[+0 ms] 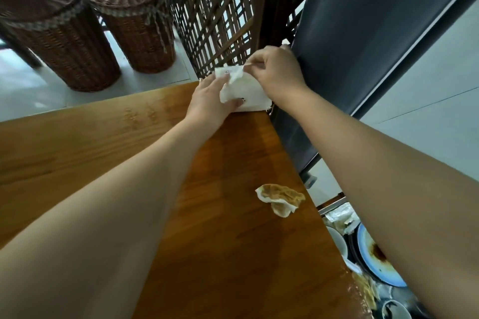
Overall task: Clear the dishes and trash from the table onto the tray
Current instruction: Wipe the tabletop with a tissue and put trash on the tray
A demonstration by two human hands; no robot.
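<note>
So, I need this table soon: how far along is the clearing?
Done: a plate and bowls are already off the table, beside its right edge. In hand: the right hand pinches a tissue from the box, which the left hand rests on. Left: the stained napkin on the table.

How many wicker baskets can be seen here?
2. One wicker basket stands at the upper left; the second basket stands just right of it. More may lie outside the frame.
</note>
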